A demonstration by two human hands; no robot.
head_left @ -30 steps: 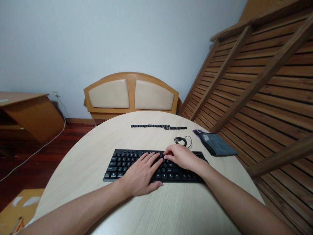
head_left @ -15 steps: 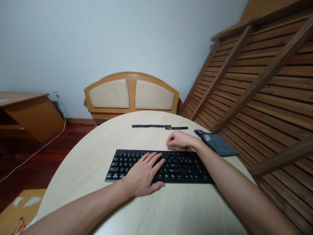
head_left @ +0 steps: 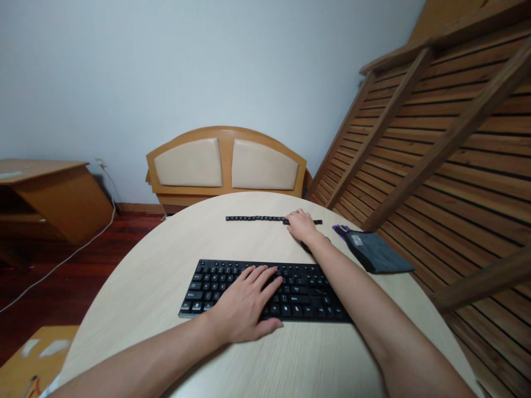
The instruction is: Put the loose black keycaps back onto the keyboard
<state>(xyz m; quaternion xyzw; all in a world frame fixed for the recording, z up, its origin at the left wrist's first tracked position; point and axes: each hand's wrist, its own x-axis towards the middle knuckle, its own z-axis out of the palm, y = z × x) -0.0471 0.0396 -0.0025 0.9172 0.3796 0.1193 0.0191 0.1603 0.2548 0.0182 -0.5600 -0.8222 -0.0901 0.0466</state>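
A black keyboard point(head_left: 301, 301) lies on the round table in front of me. My left hand point(head_left: 244, 301) rests flat across its middle, fingers stretched out over the keys and thumb on the tabletop. Beyond it, a long row of small black keycaps point(head_left: 251, 218) runs across the far part of the table. My right hand point(head_left: 301, 224) is over the right part of this row, its fingers bent and close together. What they hold, if anything, is hidden. One keycap point(head_left: 286, 221) shows beside the fingertips. My right forearm covers the keyboard's right end.
A grey and black pouch point(head_left: 373, 250) with a purple edge lies at the table's right. Slatted wooden boards point(head_left: 464, 182) lean along the right side. Behind the table point(head_left: 145, 271) stands a padded headboard point(head_left: 226, 166); a wooden desk point(head_left: 53, 193) is at left.
My right hand has moved forward, from just behind the keyboard to the row of keycaps. My left hand stays on the keyboard. The view has shifted slightly.
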